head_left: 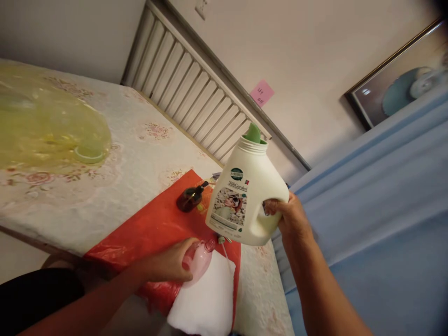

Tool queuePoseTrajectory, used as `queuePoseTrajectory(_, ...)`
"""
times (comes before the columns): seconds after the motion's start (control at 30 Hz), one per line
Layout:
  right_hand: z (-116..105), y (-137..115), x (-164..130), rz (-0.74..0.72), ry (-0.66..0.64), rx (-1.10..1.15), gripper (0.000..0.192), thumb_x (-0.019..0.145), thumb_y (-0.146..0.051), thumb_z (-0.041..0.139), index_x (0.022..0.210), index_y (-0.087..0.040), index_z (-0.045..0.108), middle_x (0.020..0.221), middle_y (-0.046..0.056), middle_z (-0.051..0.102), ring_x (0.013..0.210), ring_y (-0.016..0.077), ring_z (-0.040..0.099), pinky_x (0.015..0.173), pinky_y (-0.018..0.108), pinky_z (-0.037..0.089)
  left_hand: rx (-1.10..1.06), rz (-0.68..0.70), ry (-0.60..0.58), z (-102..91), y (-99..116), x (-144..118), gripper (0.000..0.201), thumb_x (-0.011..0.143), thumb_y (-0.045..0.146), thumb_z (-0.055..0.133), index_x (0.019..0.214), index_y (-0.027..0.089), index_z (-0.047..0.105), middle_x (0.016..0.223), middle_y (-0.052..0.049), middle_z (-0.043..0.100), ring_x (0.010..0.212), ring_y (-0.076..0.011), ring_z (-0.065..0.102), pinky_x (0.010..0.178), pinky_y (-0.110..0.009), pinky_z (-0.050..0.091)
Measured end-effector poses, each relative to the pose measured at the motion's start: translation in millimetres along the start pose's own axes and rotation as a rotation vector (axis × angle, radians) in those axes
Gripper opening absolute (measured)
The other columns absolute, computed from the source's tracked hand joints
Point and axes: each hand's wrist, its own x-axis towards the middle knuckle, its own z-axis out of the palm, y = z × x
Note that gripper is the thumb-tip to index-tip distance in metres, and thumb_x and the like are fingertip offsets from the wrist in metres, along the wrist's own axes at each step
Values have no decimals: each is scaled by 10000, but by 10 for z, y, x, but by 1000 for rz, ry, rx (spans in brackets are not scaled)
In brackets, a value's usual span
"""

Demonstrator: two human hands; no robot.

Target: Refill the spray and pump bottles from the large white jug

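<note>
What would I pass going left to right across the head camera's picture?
Yellow plastic cover → brown bottle → white jug → right hand on the jug's handle → blue cloth.

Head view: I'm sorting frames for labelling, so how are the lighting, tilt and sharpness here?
In the head view the light is warm, dim and even, the scene tilted hard. The white jug in the right hand is sharp enough to show its label, though the small print is unreadable. The pink bottle in the left hand is softer. The yellow plastic is hazy, and the framed picture carries glare.
</note>
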Motion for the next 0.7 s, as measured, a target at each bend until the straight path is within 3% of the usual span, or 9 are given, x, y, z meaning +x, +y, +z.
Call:
queuePoseTrajectory(0.17, -174, 148, -118, 82, 39, -19, 219, 460, -188, 750, 571, -188, 560, 394, -57, 519, 380, 89, 415, 409, 224, 296, 55, -27, 146, -130, 83, 7, 754, 649, 235, 651, 1365, 219, 414, 1308, -87, 600, 1061, -282, 634, 871, -349, 505)
queuePoseTrajectory(0.37, -247, 399, -205, 131, -13, -120, 188, 486, -223, 721, 579, -190, 562, 409, -63, 510, 383, 84, 388, 409, 222, 285, 102, -20, 326, -198, 127, 52, 784, 650, 234, 653, 1381, 153, 383, 1383, -135, 535, 1208, -308, 537, 977, -374, 453)
queuePoseTrajectory(0.53, -260, 592, -239, 146, -62, -189, 135, 517, -202, 683, 605, -179, 583, 427, -68, 503, 391, 76, 372, 413, 212, 284, 48, -15, 376, -249, 199, 33, 761, 676, 246, 647, 1383, 139, 388, 1368, -121, 541, 1198, -312, 544, 941, -343, 470)
queuePoseTrajectory(0.7, -230, 708, -239, 165, -146, -273, 128, 543, -172, 675, 653, -165, 610, 490, -65, 534, 423, 77, 416, 434, 201, 329, 52, -48, 425, -312, 202, 56, 818, 657, 236, 655, 1407, 109, 356, 1381, -150, 525, 1220, -353, 517, 962, -388, 448)
